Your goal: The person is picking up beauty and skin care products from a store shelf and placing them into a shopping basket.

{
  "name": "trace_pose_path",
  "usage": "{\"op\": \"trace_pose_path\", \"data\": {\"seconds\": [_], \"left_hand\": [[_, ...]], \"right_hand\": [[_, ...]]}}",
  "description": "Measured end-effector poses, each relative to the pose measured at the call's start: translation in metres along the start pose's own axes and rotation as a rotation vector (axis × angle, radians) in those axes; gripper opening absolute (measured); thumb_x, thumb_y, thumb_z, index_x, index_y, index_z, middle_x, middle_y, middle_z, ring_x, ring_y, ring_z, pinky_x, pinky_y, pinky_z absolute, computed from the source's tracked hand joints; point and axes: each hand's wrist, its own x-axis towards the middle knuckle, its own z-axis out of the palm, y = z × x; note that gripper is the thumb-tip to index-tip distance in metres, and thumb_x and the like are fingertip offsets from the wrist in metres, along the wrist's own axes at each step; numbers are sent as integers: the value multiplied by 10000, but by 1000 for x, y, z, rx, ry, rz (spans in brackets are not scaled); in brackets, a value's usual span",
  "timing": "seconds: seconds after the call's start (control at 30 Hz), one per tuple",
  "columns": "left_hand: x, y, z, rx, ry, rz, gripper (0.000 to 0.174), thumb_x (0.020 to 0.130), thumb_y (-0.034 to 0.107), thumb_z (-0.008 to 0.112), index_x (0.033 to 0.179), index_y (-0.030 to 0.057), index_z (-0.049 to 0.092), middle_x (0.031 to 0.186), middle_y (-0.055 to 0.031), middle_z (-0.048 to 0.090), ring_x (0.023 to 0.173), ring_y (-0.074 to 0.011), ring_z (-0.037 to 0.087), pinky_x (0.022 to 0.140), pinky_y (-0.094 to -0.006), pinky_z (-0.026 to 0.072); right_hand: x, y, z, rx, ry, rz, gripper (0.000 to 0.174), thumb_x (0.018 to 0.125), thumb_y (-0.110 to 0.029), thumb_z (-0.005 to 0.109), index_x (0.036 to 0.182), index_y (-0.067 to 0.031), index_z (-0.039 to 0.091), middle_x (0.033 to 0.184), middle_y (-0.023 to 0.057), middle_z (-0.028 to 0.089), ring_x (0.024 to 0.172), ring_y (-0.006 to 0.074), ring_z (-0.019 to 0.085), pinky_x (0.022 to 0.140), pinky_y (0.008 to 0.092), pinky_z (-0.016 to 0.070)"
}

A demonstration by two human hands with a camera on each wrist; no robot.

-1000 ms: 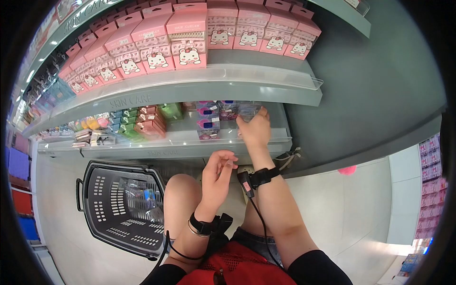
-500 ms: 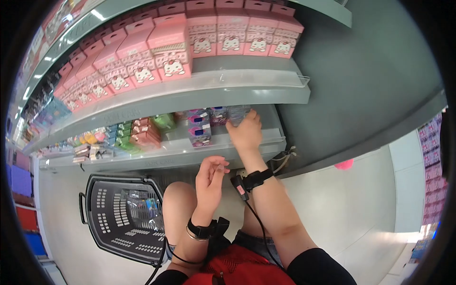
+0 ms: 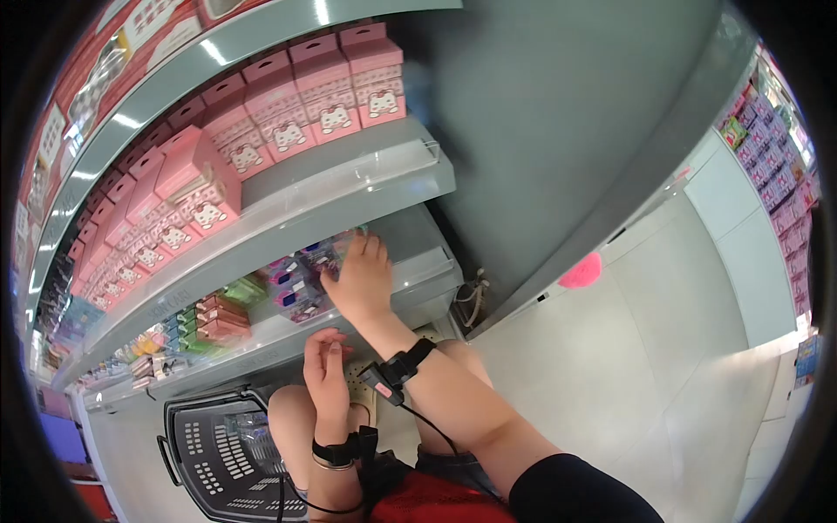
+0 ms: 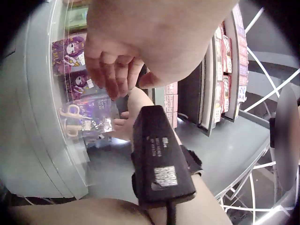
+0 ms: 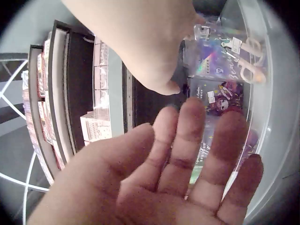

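Note:
My right hand (image 3: pixel 362 279) reaches onto the lower shelf, at the right end of a row of small packets (image 3: pixel 288 301). Its thumb and fingers span a clear packet of scissors (image 5: pixel 225 54) with cream looped handles and a white label, also seen in the left wrist view, where my right fingertips (image 4: pixel 123 123) meet the packet's inner edge. Beside it stand purple cartoon-print packets (image 5: pixel 228 97). My left hand (image 3: pixel 327 370) hangs in front of the shelf edge, fingers loosely bent, holding nothing; the right wrist view shows its palm side (image 5: pixel 173 187).
Pink boxes with a white cartoon face (image 3: pixel 288 135) line the shelf above, close over my right hand. A clear lip (image 3: pixel 436 266) runs along the lower shelf. A black basket (image 3: pixel 196 475) stands at my left leg, and a grey panel (image 3: pixel 540 131) closes the right end.
My view has turned to the right, so shelves, basket and hands appear farther left. The right hand stays at the scissors packet, and the left hand keeps its loose pose.

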Motion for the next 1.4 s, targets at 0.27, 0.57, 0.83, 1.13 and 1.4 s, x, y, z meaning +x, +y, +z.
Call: {"op": "trace_pose_path", "data": {"seconds": [0.27,0.57,0.83,1.13,1.4], "left_hand": [[2,-13,7,130,-42,-5,177,946,36,461,1103,24,540,1023,-52,584,826,-133,584,760,-260,470],[6,-25,6,132,-22,45,330,916,15,428,1239,5,496,1124,-65,571,835,-113,562,738,-239,462],[11,-22,8,82,121,43,296,973,89,455,1257,9,479,1113,-46,567,817,-91,545,731,-235,450],[10,-19,4,47,129,132,244,1012,181,469,1172,4,523,955,-21,550,760,-71,486,702,-218,421],[9,-18,0,35,173,150,226,1007,156,475,1164,1,525,954,-28,545,754,-72,484,697,-213,416]], "right_hand": [[0,6,-19,60,-17,-24,773,731,-345,748,1302,39,396,1205,200,481,1170,366,468,958,457,415],[-8,6,-29,156,36,-82,594,749,-251,716,1194,52,463,1171,214,497,1147,375,473,957,479,407],[-10,8,-35,619,-129,-370,100,792,-132,618,816,-48,569,836,106,621,793,318,616,717,429,500],[-15,13,-35,625,-466,-333,169,779,-183,626,731,-27,581,713,128,641,739,337,634,655,437,496],[-5,20,-47,713,-738,-321,219,759,-245,654,749,-27,661,754,142,682,728,288,665,647,378,505]]}}
